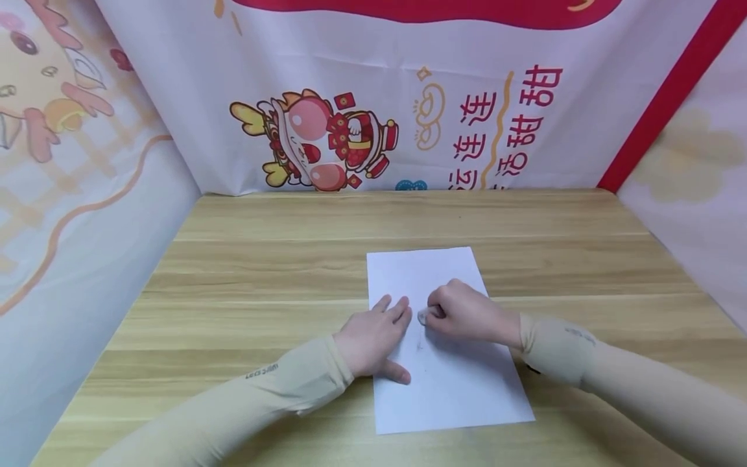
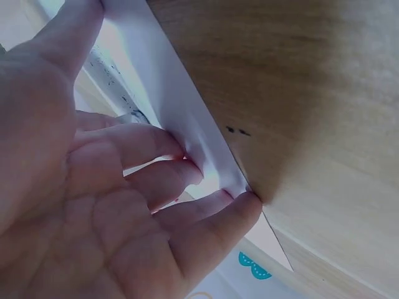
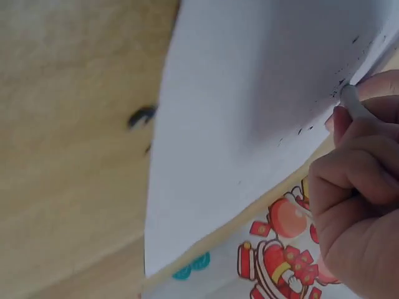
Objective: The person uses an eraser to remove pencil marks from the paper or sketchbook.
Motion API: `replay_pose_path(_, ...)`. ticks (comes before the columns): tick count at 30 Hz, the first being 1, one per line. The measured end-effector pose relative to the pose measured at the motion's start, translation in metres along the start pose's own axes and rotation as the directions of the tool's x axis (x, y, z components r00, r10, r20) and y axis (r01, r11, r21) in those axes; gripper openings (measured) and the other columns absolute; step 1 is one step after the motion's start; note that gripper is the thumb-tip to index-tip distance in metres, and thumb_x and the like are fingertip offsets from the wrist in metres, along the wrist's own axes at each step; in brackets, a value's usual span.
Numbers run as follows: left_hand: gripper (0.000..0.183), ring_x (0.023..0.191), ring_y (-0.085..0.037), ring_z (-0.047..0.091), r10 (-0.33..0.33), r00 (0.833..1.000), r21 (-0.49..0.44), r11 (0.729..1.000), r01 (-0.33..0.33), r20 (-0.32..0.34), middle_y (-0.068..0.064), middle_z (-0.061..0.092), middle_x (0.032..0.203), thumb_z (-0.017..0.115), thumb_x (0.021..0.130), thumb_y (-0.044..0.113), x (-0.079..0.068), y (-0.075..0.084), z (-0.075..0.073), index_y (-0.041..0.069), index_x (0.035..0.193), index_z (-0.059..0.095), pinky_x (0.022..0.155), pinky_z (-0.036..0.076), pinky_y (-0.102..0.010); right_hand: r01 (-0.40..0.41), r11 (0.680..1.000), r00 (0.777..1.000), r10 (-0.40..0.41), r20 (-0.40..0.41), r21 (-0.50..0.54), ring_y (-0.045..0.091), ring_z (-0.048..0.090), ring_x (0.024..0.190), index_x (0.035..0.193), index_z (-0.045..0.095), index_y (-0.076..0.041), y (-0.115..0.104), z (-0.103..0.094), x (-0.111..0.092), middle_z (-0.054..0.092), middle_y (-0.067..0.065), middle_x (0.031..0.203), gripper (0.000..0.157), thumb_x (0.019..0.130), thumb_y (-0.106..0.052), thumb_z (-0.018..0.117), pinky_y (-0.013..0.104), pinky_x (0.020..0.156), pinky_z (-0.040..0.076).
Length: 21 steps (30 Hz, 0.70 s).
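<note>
A white sheet of paper (image 1: 455,395) lies on the wooden table. My left hand (image 1: 373,340) rests on its left part with fingers spread and straight; in the left wrist view the fingertips of the left hand (image 2: 131,199) touch the paper (image 2: 168,81) along its edge. My right hand (image 1: 467,313) pinches a small white eraser (image 1: 423,316) against the middle of the sheet. The right wrist view shows the eraser (image 3: 354,103) poking out between thumb and curled fingers, its tip on the paper. Dark crumbs and smudges are scattered around that tip.
Light wood table (image 1: 245,292) surrounds the sheet. A small dark object (image 3: 142,116) lies beside the paper's right edge, partly under the right forearm in the head view. Behind the table hangs a printed white cloth (image 1: 362,58), with more printed cloth at both sides.
</note>
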<state>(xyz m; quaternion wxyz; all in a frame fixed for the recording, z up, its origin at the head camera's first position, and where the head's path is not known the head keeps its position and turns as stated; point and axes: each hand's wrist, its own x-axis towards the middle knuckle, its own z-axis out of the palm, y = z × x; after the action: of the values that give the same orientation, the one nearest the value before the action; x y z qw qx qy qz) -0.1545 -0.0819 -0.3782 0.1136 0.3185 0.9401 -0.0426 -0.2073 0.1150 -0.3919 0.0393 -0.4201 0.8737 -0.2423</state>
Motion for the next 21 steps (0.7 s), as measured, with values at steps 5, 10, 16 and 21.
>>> replay_pose_path(5,0.103,0.141,-0.035,0.030,-0.002,1.000,-0.010,1.000,0.002,0.011,-0.012,0.031,0.157,0.071,0.077,0.065,0.001,0.002,0.001,0.001,0.150,0.037,0.100,0.045,-0.039,0.038,0.994,0.994,-0.048,0.096,0.099,-0.003,0.030,0.046,0.055,0.049,-0.017,-0.015,0.004,-0.009,0.029,-0.018,0.051,0.038,0.086,-0.001,0.064,0.018,0.045,0.030)
replay_pose_path(10,0.103,0.140,-0.036,0.031,-0.006,1.000,-0.008,1.000,0.006,-0.006,-0.014,0.032,0.156,0.072,0.077,0.064,0.000,0.001,0.000,0.000,0.150,0.038,0.100,0.045,-0.039,0.034,0.994,0.994,-0.045,0.105,0.099,-0.003,0.031,0.045,0.056,0.050,-0.018,-0.017,0.004,-0.010,0.030,-0.018,0.051,0.036,0.084,-0.001,0.064,0.018,0.045,0.029)
replay_pose_path(16,0.101,0.141,-0.036,0.030,0.007,1.000,-0.018,1.000,-0.007,-0.006,-0.013,0.030,0.157,0.071,0.078,0.064,0.002,-0.001,0.000,0.001,0.150,0.037,0.105,0.040,-0.039,-0.059,0.998,0.998,0.059,-0.029,0.024,0.000,0.030,0.046,0.053,0.043,-0.017,0.008,-0.003,0.001,0.028,-0.017,0.050,0.038,0.081,0.001,0.062,0.020,0.047,0.029)
replay_pose_path(21,0.102,0.141,-0.035,0.030,0.008,1.000,-0.010,1.000,-0.008,-0.006,-0.013,0.031,0.157,0.071,0.078,0.065,0.002,0.000,0.001,0.001,0.150,0.037,0.104,0.041,-0.039,0.036,0.995,0.999,-0.038,0.030,0.090,-0.003,0.031,0.047,0.056,0.044,-0.019,-0.011,0.006,-0.013,0.030,-0.018,0.052,0.040,0.085,-0.001,0.063,0.018,0.046,0.031)
